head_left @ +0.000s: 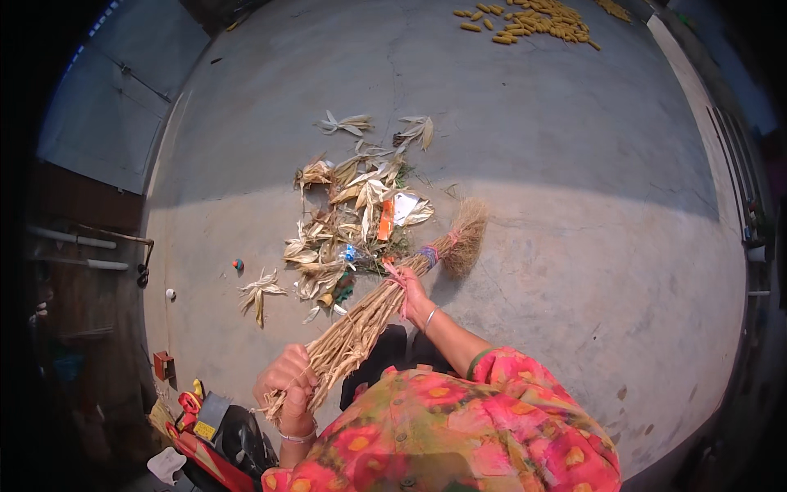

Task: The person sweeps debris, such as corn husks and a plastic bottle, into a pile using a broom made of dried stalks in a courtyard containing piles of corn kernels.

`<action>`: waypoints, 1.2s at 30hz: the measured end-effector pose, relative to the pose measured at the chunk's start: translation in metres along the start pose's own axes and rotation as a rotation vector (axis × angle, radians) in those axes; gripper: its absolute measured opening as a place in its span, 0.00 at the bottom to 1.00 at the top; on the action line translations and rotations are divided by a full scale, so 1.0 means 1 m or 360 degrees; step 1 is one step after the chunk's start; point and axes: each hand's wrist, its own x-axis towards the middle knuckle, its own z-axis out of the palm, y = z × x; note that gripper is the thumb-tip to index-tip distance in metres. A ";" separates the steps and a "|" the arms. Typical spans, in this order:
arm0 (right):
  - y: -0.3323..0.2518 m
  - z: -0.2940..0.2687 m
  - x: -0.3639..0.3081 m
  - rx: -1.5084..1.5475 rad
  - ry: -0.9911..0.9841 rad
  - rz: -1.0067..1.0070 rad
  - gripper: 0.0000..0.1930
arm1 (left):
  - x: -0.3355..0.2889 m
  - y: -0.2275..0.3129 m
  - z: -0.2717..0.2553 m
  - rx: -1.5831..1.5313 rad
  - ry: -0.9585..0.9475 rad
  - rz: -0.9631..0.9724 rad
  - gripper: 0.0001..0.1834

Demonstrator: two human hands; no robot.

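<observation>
A broom (361,326) of bundled dry stalks lies slantwise across my front, its bristle head up to the right. My left hand (287,380) is closed round the stalk ends at the lower left. Farther up, my right hand (413,293) grips the bundle near a pink tie. The bristle head (466,239) is beside a heap of dry corn husks (358,195) on the concrete floor; whether it touches the ground I cannot tell. Mixed into the heap are an orange and white packet (387,219) and a blue scrap (350,252).
Yellow corn cobs (541,20) lie spread at the far right. A loose husk (261,293), a small red and blue ball (238,265) and a white round thing (170,293) are left of the heap. A red machine (201,447) with a black bag stands at the lower left.
</observation>
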 end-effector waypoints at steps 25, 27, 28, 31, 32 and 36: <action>-0.260 0.030 0.051 -0.0008 0.0286 -0.0314 0.16 | 0.219 -0.165 0.057 -0.0561 -0.0373 -0.0187 0.13; -0.247 0.044 0.076 -0.0071 0.0274 -0.0211 0.16 | 0.220 -0.163 0.048 -0.0441 -0.0325 -0.0163 0.13; -0.237 0.055 0.089 -0.0098 0.0271 -0.0172 0.16 | 0.220 -0.165 0.039 -0.0444 -0.0224 -0.0102 0.12; -0.198 0.098 0.131 -0.0261 0.0204 0.0099 0.14 | 0.220 -0.153 0.001 -0.0299 0.0207 -0.0066 0.15; -0.179 0.136 0.127 -0.0343 0.0113 0.0227 0.14 | 0.216 -0.141 -0.011 -0.0218 0.0308 -0.0008 0.14; -0.126 0.189 0.162 -0.0508 -0.0141 0.0551 0.16 | 0.214 -0.091 -0.031 -0.0005 0.0674 0.0175 0.13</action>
